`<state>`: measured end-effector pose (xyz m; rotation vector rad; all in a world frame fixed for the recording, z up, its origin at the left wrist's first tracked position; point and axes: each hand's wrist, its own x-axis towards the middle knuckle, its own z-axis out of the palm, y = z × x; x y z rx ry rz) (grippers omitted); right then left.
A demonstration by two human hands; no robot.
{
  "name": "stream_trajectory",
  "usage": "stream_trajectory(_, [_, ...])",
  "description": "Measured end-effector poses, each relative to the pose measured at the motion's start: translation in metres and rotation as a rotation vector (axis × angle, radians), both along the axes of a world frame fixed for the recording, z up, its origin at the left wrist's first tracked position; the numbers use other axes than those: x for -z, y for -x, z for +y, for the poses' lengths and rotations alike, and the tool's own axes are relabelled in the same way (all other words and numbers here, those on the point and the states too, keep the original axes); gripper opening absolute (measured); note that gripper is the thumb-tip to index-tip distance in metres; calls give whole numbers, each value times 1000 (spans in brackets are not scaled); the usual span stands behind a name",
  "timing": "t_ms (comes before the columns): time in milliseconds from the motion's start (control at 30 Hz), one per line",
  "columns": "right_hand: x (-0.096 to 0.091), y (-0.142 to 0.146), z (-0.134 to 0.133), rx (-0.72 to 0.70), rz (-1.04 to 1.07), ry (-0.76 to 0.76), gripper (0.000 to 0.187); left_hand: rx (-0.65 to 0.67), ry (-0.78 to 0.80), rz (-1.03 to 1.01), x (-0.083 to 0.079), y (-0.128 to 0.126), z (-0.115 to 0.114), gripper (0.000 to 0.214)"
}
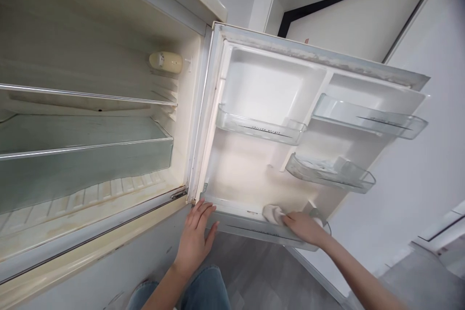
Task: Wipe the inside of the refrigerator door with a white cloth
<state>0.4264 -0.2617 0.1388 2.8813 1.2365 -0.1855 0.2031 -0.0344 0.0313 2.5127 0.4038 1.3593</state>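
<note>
At the open fridge door: the white-lined fridge door [267, 89] stands open from about 12 to 4 o'clock, beside the fridge cabinet [109, 34] at 9 o'clock.

Right hand: the right hand [303, 228], at about 4 o'clock, is closed around a pale wad of cloth and presses it against the bottom door bin.

Left hand: the left hand [194, 237], at about 7 o'clock, is released, with its fingers spread. Its fingertips [200, 206] touch the lower corner of the door, and it grasps nothing that can be seen.

Cloth: the pale wad of cloth [273, 214] sits at about 5 o'clock, bunched at the right fingertips on the upper edge of the bottom door bin.

Bottom door bin: the clear bottom door bin [261, 230] runs across the foot of the door, between the two hands.

Other door bins: three more clear door bins sit higher up, the nearest being the upper-left door bin [260, 128].

Door edge: a grey-stained door gasket [319, 51] runs along the door's far edge at about 1 o'clock.

Cabinet: a glass shelf [87, 94] and a clear crisper drawer [83, 164] sit inside at 9 o'clock, with a cream lamp housing [165, 62] at about 10 o'clock.

Below: denim-covered knees [207, 290] and a grey floor [250, 271] show at 6 o'clock.
</note>
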Motion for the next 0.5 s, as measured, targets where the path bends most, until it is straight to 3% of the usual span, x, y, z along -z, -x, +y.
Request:
stream_trajectory(100, [-5, 33, 34, -11, 148, -84, 48, 5, 38, 12, 2, 1, 0, 36])
stream_trajectory(300, [-10, 79, 104, -264, 298, -211, 39, 4, 90, 28, -1, 1, -3, 38])
stream_trajectory(400, [-7, 90, 133, -286, 582, -409, 39, -23, 77, 48, -2, 0, -4, 42])
stream_trajectory(500, [-3, 92, 151, -215, 823, -626, 30, -32, 33, 52, 0, 1, -2, 47])
